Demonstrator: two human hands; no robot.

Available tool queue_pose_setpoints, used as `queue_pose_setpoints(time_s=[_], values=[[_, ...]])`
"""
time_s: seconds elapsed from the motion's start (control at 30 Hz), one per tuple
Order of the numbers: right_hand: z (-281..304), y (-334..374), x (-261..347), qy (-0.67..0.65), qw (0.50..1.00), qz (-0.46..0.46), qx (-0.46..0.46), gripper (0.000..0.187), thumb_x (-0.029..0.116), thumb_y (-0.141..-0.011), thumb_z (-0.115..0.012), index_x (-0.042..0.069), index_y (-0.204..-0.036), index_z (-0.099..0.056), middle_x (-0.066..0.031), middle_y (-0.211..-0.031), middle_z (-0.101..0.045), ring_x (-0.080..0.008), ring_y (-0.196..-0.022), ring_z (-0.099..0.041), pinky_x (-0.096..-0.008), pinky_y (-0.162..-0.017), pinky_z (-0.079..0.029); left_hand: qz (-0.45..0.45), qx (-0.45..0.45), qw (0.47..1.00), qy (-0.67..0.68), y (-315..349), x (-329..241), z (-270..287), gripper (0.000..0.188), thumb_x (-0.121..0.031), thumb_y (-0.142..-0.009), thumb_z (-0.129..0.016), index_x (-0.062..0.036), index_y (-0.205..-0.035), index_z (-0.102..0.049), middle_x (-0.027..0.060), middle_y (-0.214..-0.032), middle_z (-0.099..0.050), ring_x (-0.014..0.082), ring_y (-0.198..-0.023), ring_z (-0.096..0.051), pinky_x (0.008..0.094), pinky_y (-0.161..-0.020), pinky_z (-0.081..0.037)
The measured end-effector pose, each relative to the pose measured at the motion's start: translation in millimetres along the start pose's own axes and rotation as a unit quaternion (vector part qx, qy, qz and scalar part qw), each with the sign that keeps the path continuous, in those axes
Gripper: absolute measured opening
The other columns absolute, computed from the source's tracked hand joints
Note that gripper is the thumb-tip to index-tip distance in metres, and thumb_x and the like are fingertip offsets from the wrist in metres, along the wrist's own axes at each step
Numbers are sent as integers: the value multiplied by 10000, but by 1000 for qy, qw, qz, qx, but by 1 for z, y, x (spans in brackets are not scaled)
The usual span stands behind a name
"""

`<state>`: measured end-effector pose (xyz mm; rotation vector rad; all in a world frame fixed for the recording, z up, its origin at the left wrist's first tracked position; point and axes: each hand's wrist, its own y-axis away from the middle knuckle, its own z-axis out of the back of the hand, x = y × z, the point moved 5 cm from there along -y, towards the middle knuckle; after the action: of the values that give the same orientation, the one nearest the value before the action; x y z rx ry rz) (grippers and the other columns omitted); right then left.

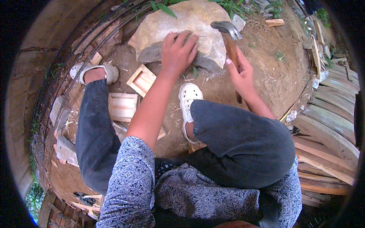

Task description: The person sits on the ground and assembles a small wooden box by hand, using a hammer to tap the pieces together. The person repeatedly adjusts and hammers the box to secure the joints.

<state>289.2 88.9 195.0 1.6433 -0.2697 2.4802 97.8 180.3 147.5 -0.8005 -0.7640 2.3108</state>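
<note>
My left hand (178,51) rests palm down on a large, pale, flat-topped stone (205,21), its fingers bent over the top. From its index fingertip sticks out a thin dark nail (202,36), lying along the stone; the rest of it is hidden. My right hand (241,72) is wrapped round the wooden handle of a claw hammer (230,45). The hammer stands upright, its metal head above the stone's right edge and apart from the nail.
Small wooden frames (123,106) lie on the dirt between my feet, below the stone. Stacked boards (327,117) line the right side. Dark cables (47,87) curve along the wall at left. A small wood block (275,22) sits at far right.
</note>
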Motion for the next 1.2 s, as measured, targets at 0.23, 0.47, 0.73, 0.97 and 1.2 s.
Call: queue_pose_setpoints(time_s=[0.23, 0.47, 0.73, 0.97, 1.2], values=[[3, 7, -22, 40, 997, -47, 55, 519, 126, -985, -591, -22, -1456, -429, -106, -1351, -564, -153, -1222, -525, -290, -1032, -400, -9, -17, 1000, 15, -4, -1, -1, 324, -223, -800, -734, -212, -1122, -705, 5, -1166, -641, 269, -1020, -562, 455, -950, -455], [-5, 6, -2, 47, 997, -21, 53, 508, 111, -960, -606, -27, -1428, -464, -154, -1360, -583, -203, -1264, -527, -329, -1071, -392, -7, -21, 1000, 6, -4, 0, -1, 329, -208, -777, -744, -206, -1104, -707, -3, -1154, -648, 259, -996, -573, 431, -924, -470], [-1, 7, -11, 136, 990, 23, 2, 505, 116, -943, -630, -59, -1393, -484, -193, -1343, -597, -209, -1253, -545, -326, -1067, -397, -8, -26, 1000, 0, -3, 0, 0, 323, -211, -779, -741, -205, -1099, -698, -10, -1145, -649, 255, -970, -584, 429, -895, -480], [-2, 5, 2, 88, 996, 17, -16, 493, 122, -945, -618, -28, -1398, -495, -196, -1305, -625, -233, -1216, -587, -333, -1028, -430, -17, -29, 999, 5, -4, 1, -1, 309, -222, -784, -730, -206, -1091, -699, -16, -1144, -645, 250, -971, -581, 425, -882, -480], [-7, 7, -5, 147, 989, -2, 31, 510, 128, -933, -626, -14, -1404, -492, -220, -1328, -602, -254, -1249, -572, -355, -1045, -428, -13, -28, 1000, 5, -2, 1, -1, 328, -221, -774, -734, -213, -1101, -705, -10, -1147, -643, 256, -991, -573, 428, -879, -480]])
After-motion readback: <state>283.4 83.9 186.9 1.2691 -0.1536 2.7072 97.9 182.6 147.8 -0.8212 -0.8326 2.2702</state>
